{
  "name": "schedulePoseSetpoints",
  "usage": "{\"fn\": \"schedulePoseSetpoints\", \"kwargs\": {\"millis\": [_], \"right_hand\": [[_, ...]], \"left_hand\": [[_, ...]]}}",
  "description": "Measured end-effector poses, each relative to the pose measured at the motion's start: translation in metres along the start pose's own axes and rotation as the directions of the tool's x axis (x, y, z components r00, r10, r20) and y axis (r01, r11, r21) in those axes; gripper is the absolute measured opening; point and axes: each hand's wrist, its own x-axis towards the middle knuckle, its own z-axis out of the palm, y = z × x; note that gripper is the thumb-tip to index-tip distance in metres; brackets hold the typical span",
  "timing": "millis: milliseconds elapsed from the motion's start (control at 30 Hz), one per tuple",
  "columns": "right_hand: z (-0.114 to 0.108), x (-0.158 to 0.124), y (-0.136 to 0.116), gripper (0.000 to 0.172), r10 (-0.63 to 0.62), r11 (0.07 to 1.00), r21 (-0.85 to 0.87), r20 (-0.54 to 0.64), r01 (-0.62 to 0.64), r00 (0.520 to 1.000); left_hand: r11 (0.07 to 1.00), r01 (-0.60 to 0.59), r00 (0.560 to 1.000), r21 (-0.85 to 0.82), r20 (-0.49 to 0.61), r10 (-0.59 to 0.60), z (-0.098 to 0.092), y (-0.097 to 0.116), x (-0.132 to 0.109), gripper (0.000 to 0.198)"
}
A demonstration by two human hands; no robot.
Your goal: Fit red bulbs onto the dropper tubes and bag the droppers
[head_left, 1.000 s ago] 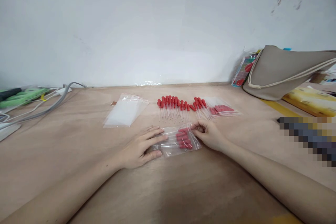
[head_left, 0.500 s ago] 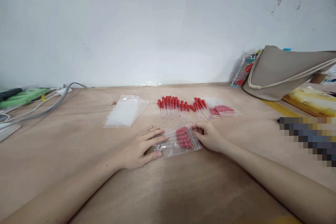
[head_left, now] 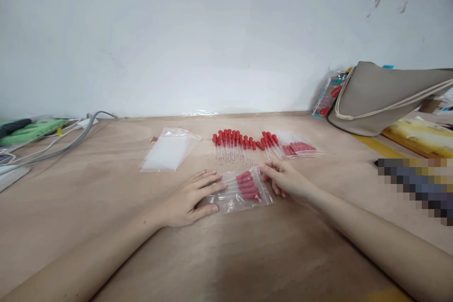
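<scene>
A clear zip bag [head_left: 231,203] lies flat on the table, holding several droppers with red bulbs [head_left: 248,186]. Over its left end rests my left hand [head_left: 193,198], palm down with the fingers spread. My right hand [head_left: 283,179] is at the zip end on the right, thumb and forefinger pinched at the bag's upper right corner, the other fingers curled below. Behind the bag lie loose red-topped droppers [head_left: 230,139] in a row. Filled bags with red bulbs [head_left: 300,146] are at the back right, and flat bags [head_left: 168,148] are stacked at the back left.
Cables [head_left: 76,139] and a green object [head_left: 35,131] are at the far left. A grey-brown bag [head_left: 385,99] leans at the back right beside a colourful package [head_left: 329,94]. A yellow package [head_left: 421,137] lies in front of it.
My right hand has shifted slightly, with its lower fingers now showing beneath and the bag's zip end more exposed. My left hand stays in place.
</scene>
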Motion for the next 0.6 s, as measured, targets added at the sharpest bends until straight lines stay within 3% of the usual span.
{"fn": "schedulePoseSetpoints", "kwargs": {"millis": [133,267,367,433,500,533,600], "right_hand": [[0.006,-0.001,-0.001,0.027,-0.015,0.999,0.033,0.17,0.01,0.985],[0.003,-0.005,-0.006,0.024,-0.122,0.979,0.19,0.255,0.074,0.959],[-0.013,-0.007,-0.018,0.022,-0.2,0.926,0.366,0.252,0.098,0.947],[-0.031,-0.005,-0.027,0.017,-0.24,0.861,0.484,0.12,0.155,0.963],[-0.053,0.002,-0.034,0.013,-0.23,0.801,0.532,-0.146,0.273,0.962],[-0.065,0.008,-0.034,0.009,-0.216,0.766,0.526,-0.33,0.369,0.919],[-0.086,0.023,-0.028,0.007,-0.201,0.685,0.44,-0.653,0.581,0.73]], "left_hand": [[1.0,-0.001,1.0,-0.023,0.016,0.001,-0.001,0.001,0.0,0.05],[0.998,0.022,0.999,-0.064,-0.034,-0.024,-0.001,0.002,-0.001,0.052],[0.998,0.07,0.989,0.0,-0.129,-0.07,-0.003,0.0,-0.002,0.046],[0.985,0.158,0.966,0.074,-0.22,-0.138,-0.005,-0.006,-0.002,0.044],[0.951,0.28,0.92,0.133,-0.322,-0.226,-0.008,-0.017,-0.002,0.045],[0.926,0.343,0.891,0.155,-0.367,-0.269,-0.009,-0.023,-0.003,0.046],[0.867,0.461,0.833,0.19,-0.428,-0.349,-0.013,-0.037,-0.004,0.049]]}}
